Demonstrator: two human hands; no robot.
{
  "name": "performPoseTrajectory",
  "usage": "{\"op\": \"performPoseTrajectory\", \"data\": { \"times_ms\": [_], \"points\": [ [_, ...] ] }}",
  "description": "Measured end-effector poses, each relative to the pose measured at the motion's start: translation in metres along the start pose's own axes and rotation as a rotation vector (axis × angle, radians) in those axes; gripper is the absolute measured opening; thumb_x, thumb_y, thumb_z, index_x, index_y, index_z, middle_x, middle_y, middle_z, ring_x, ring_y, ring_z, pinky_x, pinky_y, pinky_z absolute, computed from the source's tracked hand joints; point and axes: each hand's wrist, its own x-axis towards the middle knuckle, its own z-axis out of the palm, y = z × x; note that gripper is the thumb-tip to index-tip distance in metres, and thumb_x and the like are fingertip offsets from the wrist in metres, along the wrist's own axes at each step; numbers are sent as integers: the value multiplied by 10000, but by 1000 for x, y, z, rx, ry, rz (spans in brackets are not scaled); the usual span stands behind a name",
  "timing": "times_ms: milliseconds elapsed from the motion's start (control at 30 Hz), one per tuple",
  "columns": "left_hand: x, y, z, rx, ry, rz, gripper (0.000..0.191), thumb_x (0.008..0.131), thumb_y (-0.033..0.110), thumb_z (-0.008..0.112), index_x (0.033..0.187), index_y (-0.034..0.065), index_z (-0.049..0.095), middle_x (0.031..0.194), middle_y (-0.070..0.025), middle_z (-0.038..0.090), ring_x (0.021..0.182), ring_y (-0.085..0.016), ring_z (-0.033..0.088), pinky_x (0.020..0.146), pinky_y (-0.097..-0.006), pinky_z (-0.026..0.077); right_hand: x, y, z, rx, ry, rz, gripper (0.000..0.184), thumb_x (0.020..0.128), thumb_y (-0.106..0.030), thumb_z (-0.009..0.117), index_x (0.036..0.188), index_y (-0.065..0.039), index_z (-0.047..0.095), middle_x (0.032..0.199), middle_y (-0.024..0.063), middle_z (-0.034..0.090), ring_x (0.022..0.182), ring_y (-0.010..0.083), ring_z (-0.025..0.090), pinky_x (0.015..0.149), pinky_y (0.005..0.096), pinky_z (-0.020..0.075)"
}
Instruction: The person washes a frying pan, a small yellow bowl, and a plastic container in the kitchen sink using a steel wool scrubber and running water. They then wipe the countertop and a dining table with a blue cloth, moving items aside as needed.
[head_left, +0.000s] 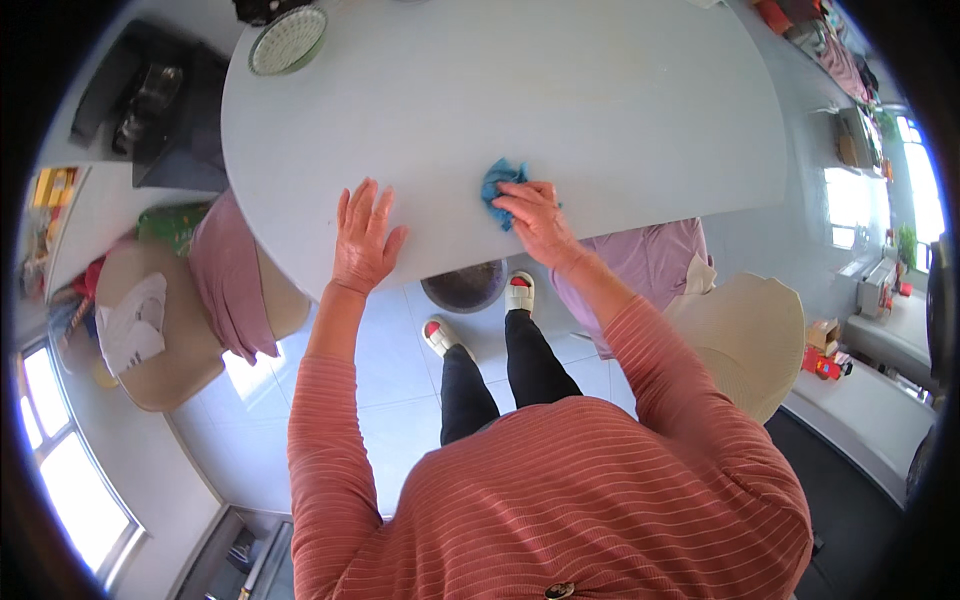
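Observation:
In front of me is a white tabletop (450, 97) with a curved left edge. My right hand (538, 217) holds a crumpled blue cloth (501, 187) against the tabletop near its front edge; part of the cloth is hidden under the fingers. My left hand (364, 240) is at the table's front left, palm down with the fingers apart, holding nothing. A round dish with a patterned inside and a green rim (289, 41) stands at the far left of the tabletop, well beyond my left hand.
A beige chair (176, 360) with a pink cloth (229, 277) stands at the left. At the right are a seat draped in pink fabric (645, 255) and a cream ribbed chair back or cover (739, 341). A dark round basin (466, 286) lies on the floor below the table edge.

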Motion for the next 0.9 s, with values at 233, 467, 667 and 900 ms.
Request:
{"op": "performPoseTrajectory", "data": {
  "times_ms": [233,467,667,900],
  "points": [
    [-86,54,-78,-49,177,-144,615,926,273,566,1450,45,338,1418,-193,427,1319,-379,417,1107,-583,233,9,-73,-9,702,-101,382,451,824,48,461,1228,-74,619,1260,48,596,1167,191,527,1028,333,404],
    [-208,94,-100,-37,85,-437,630,909,204,596,1458,51,328,1403,-199,446,1314,-376,427,1098,-579,278,58,-17,-38,482,-32,399,411,825,8,467,1182,-83,650,1174,48,622,1064,228,550,960,372,443],
    [-254,115,-104,-73,19,-561,652,883,154,622,1452,50,320,1368,-199,465,1283,-366,455,1093,-572,291,18,-15,37,-114,84,-19,397,755,11,495,1073,-118,693,1202,108,601,1109,338,491,1003,409,393],
    [-251,103,-104,-107,88,-550,664,875,148,633,1449,38,317,1374,-203,460,1279,-364,459,1096,-568,290,-15,-77,52,171,-137,134,439,742,71,472,1077,-108,694,1234,109,596,1158,312,490,1013,388,405]
  ]
}}
